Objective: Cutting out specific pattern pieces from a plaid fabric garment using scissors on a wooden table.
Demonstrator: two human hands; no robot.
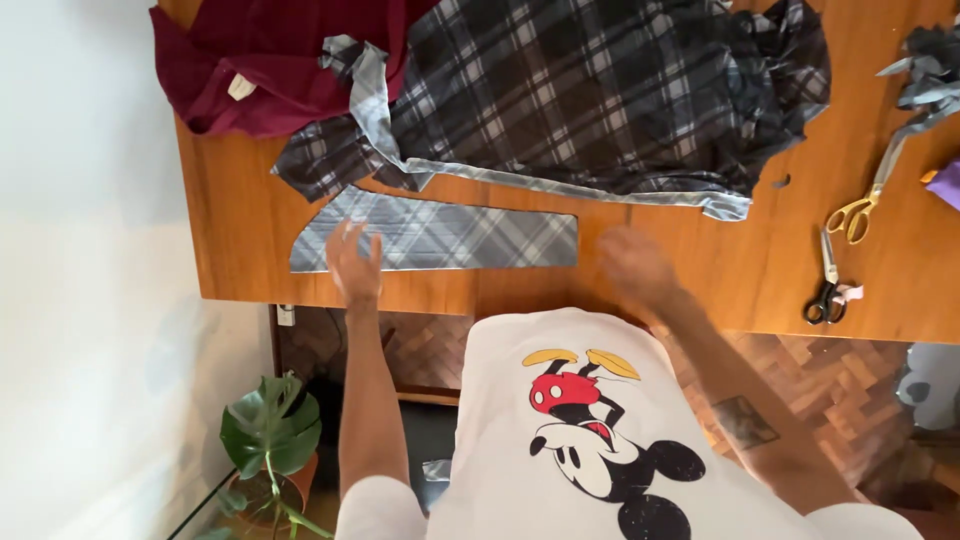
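A long cut strip of grey plaid fabric lies flat near the front edge of the wooden table. My left hand rests on the strip's left part with its fingers spread and holds nothing. My right hand is blurred. It lies flat on the bare wood just right of the strip's square end, and nothing is in it. Behind the strip spreads a large dark plaid garment, with a pale edge band running along its near side.
A maroon garment lies at the table's back left. Yellow-handled scissors and small black scissors are at the right, near grey fabric scraps and a purple item. A potted plant stands on the floor.
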